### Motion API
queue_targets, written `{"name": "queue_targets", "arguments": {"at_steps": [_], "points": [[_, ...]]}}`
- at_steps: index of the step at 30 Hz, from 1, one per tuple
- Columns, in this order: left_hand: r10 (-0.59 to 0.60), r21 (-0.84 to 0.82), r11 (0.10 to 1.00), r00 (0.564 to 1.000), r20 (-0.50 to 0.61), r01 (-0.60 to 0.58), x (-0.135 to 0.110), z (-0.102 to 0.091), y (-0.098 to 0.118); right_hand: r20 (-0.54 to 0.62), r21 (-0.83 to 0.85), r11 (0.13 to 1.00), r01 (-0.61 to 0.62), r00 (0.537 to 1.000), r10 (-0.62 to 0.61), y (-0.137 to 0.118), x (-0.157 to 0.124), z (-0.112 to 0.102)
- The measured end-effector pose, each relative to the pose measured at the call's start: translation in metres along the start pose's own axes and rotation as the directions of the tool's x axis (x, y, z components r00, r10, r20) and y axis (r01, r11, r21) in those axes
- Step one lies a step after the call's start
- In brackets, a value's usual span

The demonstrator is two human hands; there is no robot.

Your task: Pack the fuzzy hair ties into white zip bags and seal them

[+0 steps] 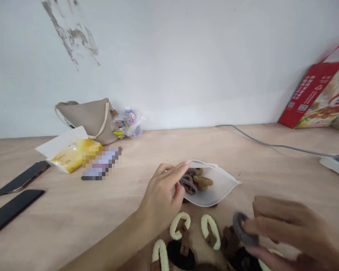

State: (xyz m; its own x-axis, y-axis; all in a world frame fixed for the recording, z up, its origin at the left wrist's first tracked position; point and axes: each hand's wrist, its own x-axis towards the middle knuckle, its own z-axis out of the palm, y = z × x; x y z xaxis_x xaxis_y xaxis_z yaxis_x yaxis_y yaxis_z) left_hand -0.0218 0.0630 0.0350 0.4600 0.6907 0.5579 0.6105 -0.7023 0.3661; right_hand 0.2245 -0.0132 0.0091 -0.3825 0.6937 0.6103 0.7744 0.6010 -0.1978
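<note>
My left hand (pixel 163 195) pinches the rim of a clear plastic pouch (pixel 219 186) and holds its mouth open on the wooden table (pixel 73 218). Inside the pouch lie a grey, a brown and a mustard hair tie (pixel 202 182). My right hand (pixel 292 233), blurred at the lower right, grips a grey fuzzy hair tie (pixel 241 229) between thumb and fingers, just right of the pouch. Below the pouch lie several loose hair ties: cream ones (pixel 179 225), a black one (pixel 180 254) and a brown one (pixel 229 241).
Two dark phones (pixel 19 188) lie at the left edge. A yellow packet (pixel 72 155), a beige bag (pixel 87 117) and a crumpled bottle (pixel 128 122) sit by the wall. A grey cable (pixel 271 145) runs to a white power strip (pixel 335 163); a red box (pixel 319 96) leans at the right.
</note>
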Motion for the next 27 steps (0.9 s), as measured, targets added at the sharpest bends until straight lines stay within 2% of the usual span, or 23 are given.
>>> {"name": "queue_targets", "arguments": {"at_steps": [5,7,9,11,13,16,18,20,23,27], "points": [[-0.013,0.000,1.000,1.000,0.003,0.013,0.000,-0.002,0.000,-0.010,0.136,0.989,0.053,0.999,-0.053,-0.008,0.029,0.009],[-0.018,-0.002,1.000,1.000,0.003,0.018,-0.001,-0.002,-0.002,0.112,0.210,0.977,0.047,0.991,-0.072,-0.012,0.029,0.011],[-0.020,-0.005,1.000,1.000,0.002,0.020,-0.001,-0.002,-0.003,0.267,0.276,0.961,0.022,0.958,-0.099,-0.015,0.024,0.011],[-0.025,-0.001,1.000,1.000,-0.009,0.025,-0.001,-0.002,-0.005,0.361,0.308,0.951,-0.016,0.927,-0.101,-0.015,0.018,0.010],[-0.049,0.012,0.999,0.998,-0.045,0.049,0.000,-0.002,-0.006,0.402,0.309,0.950,-0.046,0.911,-0.087,-0.010,0.015,0.012],[-0.128,0.040,0.990,0.983,-0.129,0.134,0.003,-0.005,-0.007,0.403,0.239,0.969,-0.065,0.914,-0.038,0.002,0.017,0.023],[-0.184,0.054,0.979,0.969,-0.165,0.195,0.005,-0.008,-0.008,0.416,0.193,0.979,-0.066,0.909,-0.021,0.008,0.025,0.035],[-0.225,0.063,0.969,0.958,-0.179,0.239,0.007,-0.011,-0.009,0.468,0.200,0.978,-0.061,0.883,-0.041,0.008,0.037,0.047],[-0.252,0.073,0.960,0.950,-0.184,0.269,0.009,-0.015,-0.012,0.536,0.266,0.963,-0.036,0.836,-0.117,-0.004,0.057,0.058],[-0.299,0.064,0.946,0.934,-0.195,0.316,0.011,-0.017,-0.016,0.573,0.318,0.946,-0.069,0.808,-0.134,-0.033,0.070,0.058]]}}
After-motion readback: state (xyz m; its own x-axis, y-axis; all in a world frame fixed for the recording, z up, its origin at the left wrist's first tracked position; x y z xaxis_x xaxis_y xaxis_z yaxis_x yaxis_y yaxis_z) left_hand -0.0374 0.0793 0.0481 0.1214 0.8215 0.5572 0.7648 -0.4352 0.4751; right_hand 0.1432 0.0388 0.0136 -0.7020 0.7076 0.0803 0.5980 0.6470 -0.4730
